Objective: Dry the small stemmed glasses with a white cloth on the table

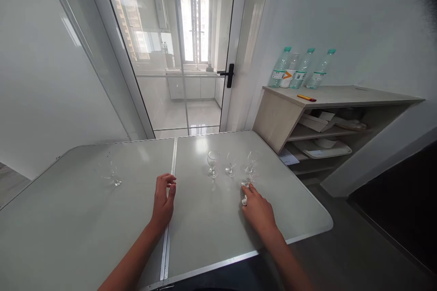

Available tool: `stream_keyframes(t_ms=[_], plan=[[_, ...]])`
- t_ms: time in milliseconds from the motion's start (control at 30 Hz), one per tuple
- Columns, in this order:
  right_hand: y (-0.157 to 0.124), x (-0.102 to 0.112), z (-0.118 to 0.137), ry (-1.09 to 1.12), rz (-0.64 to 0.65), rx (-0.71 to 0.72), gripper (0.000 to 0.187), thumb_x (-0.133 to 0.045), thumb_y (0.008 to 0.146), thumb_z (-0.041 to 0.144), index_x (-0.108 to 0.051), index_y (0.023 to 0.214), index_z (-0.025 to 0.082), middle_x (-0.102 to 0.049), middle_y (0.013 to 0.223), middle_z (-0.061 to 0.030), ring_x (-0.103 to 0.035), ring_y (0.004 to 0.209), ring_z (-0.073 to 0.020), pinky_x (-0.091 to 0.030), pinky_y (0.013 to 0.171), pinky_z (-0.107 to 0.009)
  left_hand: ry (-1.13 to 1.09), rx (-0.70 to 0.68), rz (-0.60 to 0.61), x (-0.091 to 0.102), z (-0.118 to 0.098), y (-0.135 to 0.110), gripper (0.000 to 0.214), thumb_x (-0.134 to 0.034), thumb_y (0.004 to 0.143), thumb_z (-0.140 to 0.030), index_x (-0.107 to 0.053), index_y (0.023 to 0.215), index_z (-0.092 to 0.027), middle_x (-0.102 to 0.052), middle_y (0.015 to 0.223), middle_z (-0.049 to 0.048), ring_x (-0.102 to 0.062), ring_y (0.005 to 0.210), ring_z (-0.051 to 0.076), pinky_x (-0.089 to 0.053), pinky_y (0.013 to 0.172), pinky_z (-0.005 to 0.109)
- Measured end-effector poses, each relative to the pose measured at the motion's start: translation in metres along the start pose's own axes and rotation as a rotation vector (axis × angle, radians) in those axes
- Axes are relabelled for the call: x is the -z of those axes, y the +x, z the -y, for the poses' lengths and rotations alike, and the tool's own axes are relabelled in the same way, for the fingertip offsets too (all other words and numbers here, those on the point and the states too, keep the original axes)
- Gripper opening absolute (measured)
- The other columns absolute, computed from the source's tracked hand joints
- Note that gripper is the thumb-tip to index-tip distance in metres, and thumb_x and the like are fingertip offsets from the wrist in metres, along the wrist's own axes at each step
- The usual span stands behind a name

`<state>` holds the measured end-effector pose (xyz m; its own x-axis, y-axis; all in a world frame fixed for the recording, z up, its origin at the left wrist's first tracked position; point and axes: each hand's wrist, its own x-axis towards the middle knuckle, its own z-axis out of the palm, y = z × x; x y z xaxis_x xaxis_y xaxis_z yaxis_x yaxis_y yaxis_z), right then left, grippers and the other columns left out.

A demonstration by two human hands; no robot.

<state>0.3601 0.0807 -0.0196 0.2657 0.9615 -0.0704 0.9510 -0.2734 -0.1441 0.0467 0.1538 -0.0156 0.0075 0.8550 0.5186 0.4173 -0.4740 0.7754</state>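
Several small clear stemmed glasses stand on a pale grey folding table [102, 218]. One glass [112, 173] is alone at the left. Three are grouped right of the centre seam: one glass [212, 163], a second glass [231, 165], and a third glass [251, 167]. My right hand [256, 209] lies on the table just below the third glass, fingers curled over a small white thing [244, 200] that I cannot name, fingertips at that glass's foot. My left hand [164, 202] hovers by the seam, fingers loosely bent, holding nothing.
A wooden shelf unit [273, 122] stands at the right behind the table, with three water bottles [300, 69] and a red-yellow object [306, 97] on top, and trays and papers inside. A glass door [180, 50] with a black handle is behind the table.
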Motion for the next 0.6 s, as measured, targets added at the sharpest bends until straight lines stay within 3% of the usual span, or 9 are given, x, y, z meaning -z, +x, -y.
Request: stream_keyframes(t_ms=[233,333,500,600], plan=[[-0.010,0.002,0.000,0.017,-0.029,-0.018,0.070,-0.052,0.078,0.011,-0.052,0.147,0.024,-0.038,0.162,-0.0179,-0.074,0.097,-0.0299,-0.054,0.078,-0.039,0.008,0.004,-0.008,0.001,0.000,0.000,0.028,-0.038,0.105,-0.043,-0.058,0.109,-0.023,-0.054,0.114,0.0070,-0.058,0.099,0.021,-0.048,0.088,0.037],[-0.026,-0.001,0.003,0.079,-0.145,-0.024,0.066,-0.052,0.076,0.010,-0.056,0.141,0.022,-0.046,0.156,-0.0161,-0.073,0.096,-0.0281,-0.054,0.074,-0.036,0.027,0.009,-0.010,0.000,-0.001,0.000,0.028,-0.038,0.105,-0.042,-0.058,0.108,-0.023,-0.055,0.112,0.0073,-0.058,0.100,0.022,-0.048,0.088,0.038],[-0.049,-0.015,0.006,0.301,-0.437,0.165,0.053,-0.050,0.073,0.009,-0.061,0.122,0.024,-0.062,0.130,-0.0093,-0.069,0.092,-0.0242,-0.053,0.073,-0.033,0.120,-0.039,-0.060,-0.001,0.001,0.004,0.019,-0.044,0.103,-0.035,-0.058,0.104,-0.022,-0.056,0.105,0.0066,-0.058,0.096,0.022,-0.049,0.084,0.037],[-0.048,-0.024,0.005,0.416,-0.484,0.310,0.044,-0.050,0.081,0.015,-0.060,0.122,0.024,-0.062,0.124,-0.0089,-0.067,0.099,-0.0260,-0.054,0.080,-0.036,0.259,-0.011,-0.219,0.014,0.006,0.013,0.010,-0.057,0.095,-0.027,-0.057,0.104,-0.022,-0.057,0.103,0.0055,-0.058,0.087,0.020,-0.049,0.079,0.035]])
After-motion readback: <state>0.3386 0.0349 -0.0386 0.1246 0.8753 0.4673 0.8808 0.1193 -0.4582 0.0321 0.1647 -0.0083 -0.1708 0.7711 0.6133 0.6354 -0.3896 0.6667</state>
